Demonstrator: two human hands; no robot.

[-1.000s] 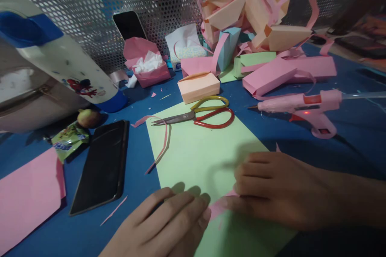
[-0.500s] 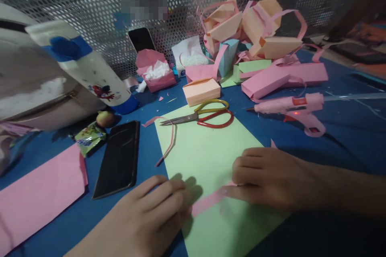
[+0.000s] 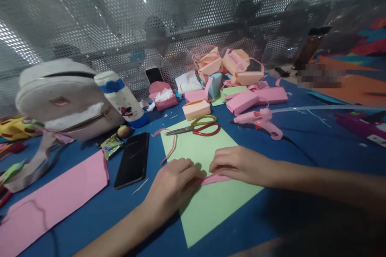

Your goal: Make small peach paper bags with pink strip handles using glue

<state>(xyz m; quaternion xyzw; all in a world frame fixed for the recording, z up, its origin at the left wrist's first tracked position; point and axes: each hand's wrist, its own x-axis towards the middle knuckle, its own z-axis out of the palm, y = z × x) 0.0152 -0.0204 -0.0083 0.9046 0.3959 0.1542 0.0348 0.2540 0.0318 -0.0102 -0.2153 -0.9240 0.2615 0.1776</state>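
Note:
A narrow pink paper strip (image 3: pixel 213 178) lies across the light green paper sheet (image 3: pixel 208 219). Its left end is pinched by my left hand (image 3: pixel 173 182), fingers curled and tips partly hidden. My right hand (image 3: pixel 237 161) grips the strip farther right, with the fingers bent down over it. Beyond my hands, scissors (image 3: pixel 192 128) with one yellow and one red handle rest on the sheet's far edge. A thin pink paper offcut (image 3: pixel 173 146) curls left of them. To the right lies a pink glue gun (image 3: pixel 259 122) with a lit red light.
Left are a black phone (image 3: pixel 132 160), a snack packet (image 3: pixel 111 146), a large pink paper piece (image 3: pixel 63 200), a bottle (image 3: pixel 123 100) and a backpack (image 3: pixel 63 96). Folded paper boxes (image 3: pixel 241 66) pile up at the back. A purple glue gun (image 3: pixel 363 126) lies far right.
The view has tilted up and widened, showing more backpack and mesh wall. My hands have come closer together along the pink strip, so less of it shows between them.

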